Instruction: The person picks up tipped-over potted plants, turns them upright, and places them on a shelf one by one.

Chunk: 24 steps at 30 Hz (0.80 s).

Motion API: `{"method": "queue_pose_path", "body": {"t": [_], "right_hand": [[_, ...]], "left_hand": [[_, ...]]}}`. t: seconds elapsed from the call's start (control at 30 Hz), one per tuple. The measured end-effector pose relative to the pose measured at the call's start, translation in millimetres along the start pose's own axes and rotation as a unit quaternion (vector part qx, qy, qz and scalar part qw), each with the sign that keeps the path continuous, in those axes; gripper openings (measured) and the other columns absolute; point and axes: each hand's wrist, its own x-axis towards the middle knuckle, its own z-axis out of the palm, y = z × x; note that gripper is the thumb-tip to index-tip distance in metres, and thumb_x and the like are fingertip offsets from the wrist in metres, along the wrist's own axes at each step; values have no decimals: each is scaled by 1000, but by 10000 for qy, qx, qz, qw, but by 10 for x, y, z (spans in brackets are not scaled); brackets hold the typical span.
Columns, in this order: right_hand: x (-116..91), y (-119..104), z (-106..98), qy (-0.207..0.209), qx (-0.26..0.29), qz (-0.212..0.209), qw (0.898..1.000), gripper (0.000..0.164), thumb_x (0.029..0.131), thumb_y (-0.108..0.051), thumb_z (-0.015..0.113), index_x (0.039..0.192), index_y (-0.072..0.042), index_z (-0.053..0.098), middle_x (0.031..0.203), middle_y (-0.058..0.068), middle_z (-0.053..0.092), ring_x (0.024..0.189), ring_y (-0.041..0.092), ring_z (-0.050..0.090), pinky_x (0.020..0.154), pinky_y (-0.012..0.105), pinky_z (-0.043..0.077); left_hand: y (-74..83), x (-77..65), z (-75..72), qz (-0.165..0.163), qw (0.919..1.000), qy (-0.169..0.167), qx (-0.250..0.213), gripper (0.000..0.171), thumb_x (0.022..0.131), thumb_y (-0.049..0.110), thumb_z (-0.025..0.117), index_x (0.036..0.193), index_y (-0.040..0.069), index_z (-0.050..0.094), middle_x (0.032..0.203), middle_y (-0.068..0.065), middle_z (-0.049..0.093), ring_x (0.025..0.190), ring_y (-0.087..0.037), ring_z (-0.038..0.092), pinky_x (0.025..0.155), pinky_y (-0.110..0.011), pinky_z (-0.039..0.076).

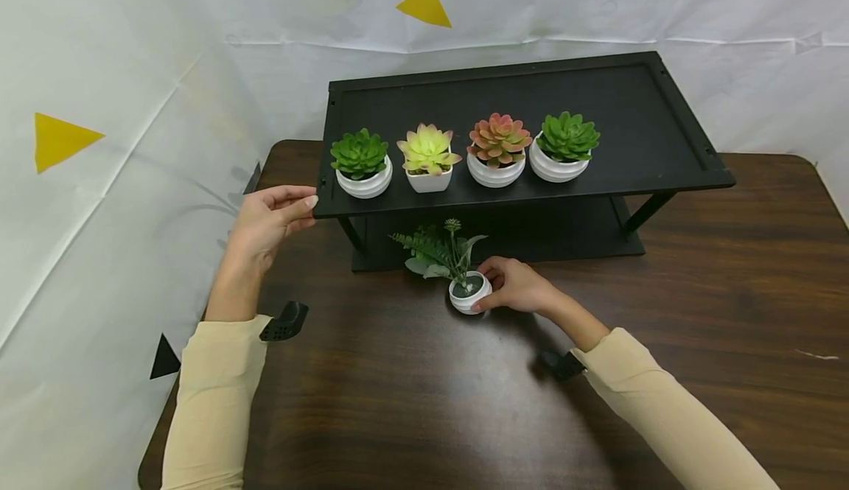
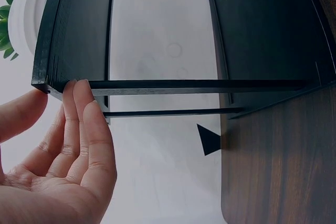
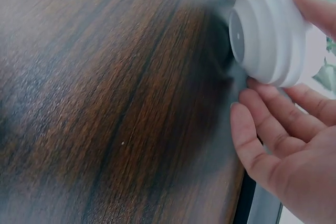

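Note:
My left hand (image 1: 260,223) pinches the front left corner of a black two-tier shelf (image 1: 653,118); in the left wrist view the thumb is on the outer edge and the fingers reach beneath the top board. In front of the shelf, my right hand (image 1: 520,287) grips a small white ribbed pot (image 3: 270,32) between thumb and fingers. From it grow a fern and broad green leaves (image 1: 434,254). The right wrist view shows the pot's underside, off the tabletop. Along the shelf's top front stand a green succulent (image 1: 360,155), a yellow one (image 1: 427,149), a reddish one (image 1: 499,140) and another green one (image 1: 567,136).
The shelf's lower board (image 1: 564,232) lies behind the held plant. Slanted legs (image 1: 648,212) join the two tiers. A dark brown wooden table (image 1: 398,401) carries everything. White sheeting (image 1: 99,254) with yellow and black triangles covers the left and back sides.

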Motion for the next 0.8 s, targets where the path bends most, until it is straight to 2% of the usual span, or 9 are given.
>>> {"method": "queue_pose_path", "body": {"t": [0.13,0.3,0.47,0.6,0.8], "right_hand": [[-9,33,-7,-171,13,-301,9994,53,69,-8,80,112,7,53,99,17,59,79,23,57,68,30,47],[-22,69,-13,-309,-251,-478,9981,58,68,-9,81,116,5,52,101,15,58,85,25,56,73,33,47],[-33,92,-29,-368,-318,-570,9972,60,65,-8,82,115,4,51,101,15,59,87,26,56,74,35,46],[-53,112,-35,-333,-398,-588,9969,62,64,-8,82,117,3,51,105,14,58,89,26,56,74,34,46],[-95,135,-24,-124,-736,-503,9959,64,61,-10,84,115,4,51,96,11,60,90,24,55,79,38,45]], "left_hand": [[-2,1,0,34,10000,2,-45,12,84,2,64,96,1,62,79,0,61,63,-11,58,67,-20,53],[-7,5,1,45,9999,4,-110,9,84,2,65,92,4,63,79,0,60,63,-11,58,66,-20,53],[-5,5,-1,17,10000,15,-87,13,84,3,65,96,1,62,79,0,60,63,-10,58,67,-20,53],[3,0,0,-17,10000,10,38,21,84,4,64,103,-5,59,80,1,61,64,-11,58,68,-20,53],[1,4,-2,-14,10000,5,40,22,84,4,65,102,-5,59,80,1,62,64,-12,58,68,-21,53]]}}
